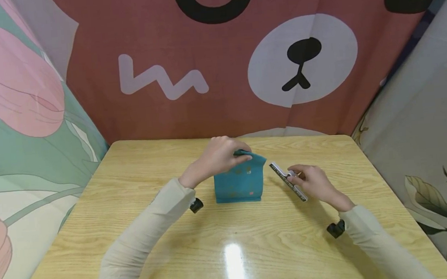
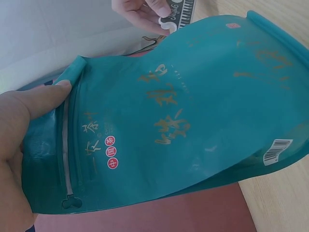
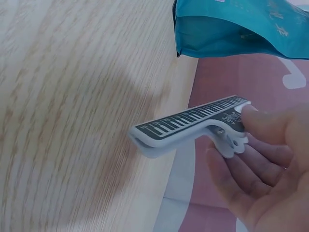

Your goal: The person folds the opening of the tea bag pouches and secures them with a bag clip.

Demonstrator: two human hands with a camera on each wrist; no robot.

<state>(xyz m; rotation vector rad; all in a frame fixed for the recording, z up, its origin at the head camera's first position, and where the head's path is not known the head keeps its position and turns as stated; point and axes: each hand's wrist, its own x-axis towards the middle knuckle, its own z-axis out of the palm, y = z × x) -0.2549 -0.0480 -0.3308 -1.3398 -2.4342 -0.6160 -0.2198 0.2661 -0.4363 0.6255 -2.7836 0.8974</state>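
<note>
A teal tea bag [image 1: 239, 184] with gold lettering stands upright on the table. Its top is folded over, and my left hand [image 1: 224, 152] pinches that fold between thumb and fingers. In the left wrist view the bag [image 2: 159, 121] fills most of the picture, with its zip strip by my thumb. My right hand [image 1: 315, 182] holds a white clip with a piano-key pattern [image 1: 283, 177] by its handles, just right of the bag and apart from it. The right wrist view shows the clip [image 3: 193, 118] with its long jaws together, thumb above and fingers below.
The light wood table [image 1: 170, 262] carries a bright glare patch near its front. Behind its far edge hangs a reddish bear-print curtain [image 1: 228, 99]. Patterned cloths flank it, a floral one [image 1: 21, 173] on the left and a grey one [image 1: 430, 119] on the right.
</note>
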